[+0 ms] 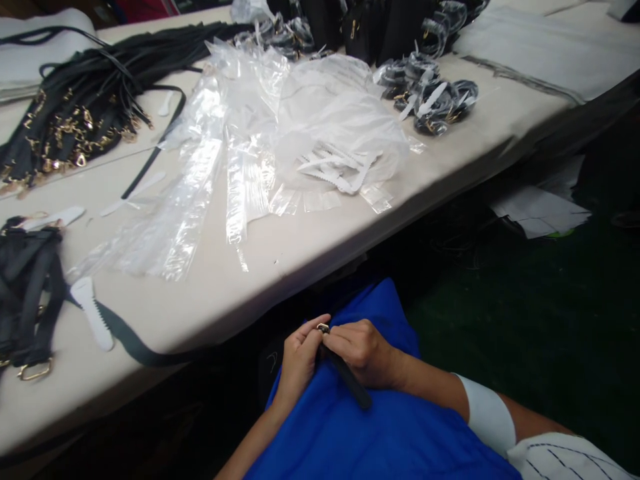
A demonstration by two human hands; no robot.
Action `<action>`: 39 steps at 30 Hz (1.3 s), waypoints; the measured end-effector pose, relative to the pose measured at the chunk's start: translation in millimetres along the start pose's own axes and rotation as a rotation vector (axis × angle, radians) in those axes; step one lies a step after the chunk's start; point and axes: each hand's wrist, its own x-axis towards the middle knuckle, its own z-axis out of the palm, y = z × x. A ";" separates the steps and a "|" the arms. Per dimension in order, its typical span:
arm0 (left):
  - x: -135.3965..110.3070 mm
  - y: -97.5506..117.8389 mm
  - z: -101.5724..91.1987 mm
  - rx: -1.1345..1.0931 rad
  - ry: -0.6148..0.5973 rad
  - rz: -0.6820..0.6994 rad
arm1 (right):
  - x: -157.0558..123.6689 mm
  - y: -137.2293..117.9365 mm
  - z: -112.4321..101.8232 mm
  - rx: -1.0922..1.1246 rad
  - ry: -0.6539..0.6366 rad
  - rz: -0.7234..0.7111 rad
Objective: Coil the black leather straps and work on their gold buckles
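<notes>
Both hands are down over my blue-clad lap, below the table's front edge. My left hand (pixel 299 357) and my right hand (pixel 361 351) are closed together on the end of a black strap (pixel 350 383) with a small gold metal fitting (pixel 323 327) at its tip. The strap runs down to the right across the blue cloth (pixel 380 433). Fingers of both hands pinch around the fitting.
The beige table (pixel 260 267) carries clear plastic bags (pixel 240 153), white toothed plastic strips (pixel 335 167), a pile of black straps with gold hardware (pixel 75 113) at back left, more straps (pixel 27 287) at left, and bagged coiled straps (pixel 430 93) at back right. Papers (pixel 540 210) lie on the dark floor.
</notes>
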 end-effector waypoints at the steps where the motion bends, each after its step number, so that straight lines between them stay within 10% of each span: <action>1: -1.4 0.0 0.9 -0.001 0.011 0.001 | -0.7 -0.1 0.1 0.004 0.005 -0.001; 39: 15.8 -1.9 0.8 0.108 -0.012 0.218 | 0.2 -0.1 19.0 -0.126 0.125 0.049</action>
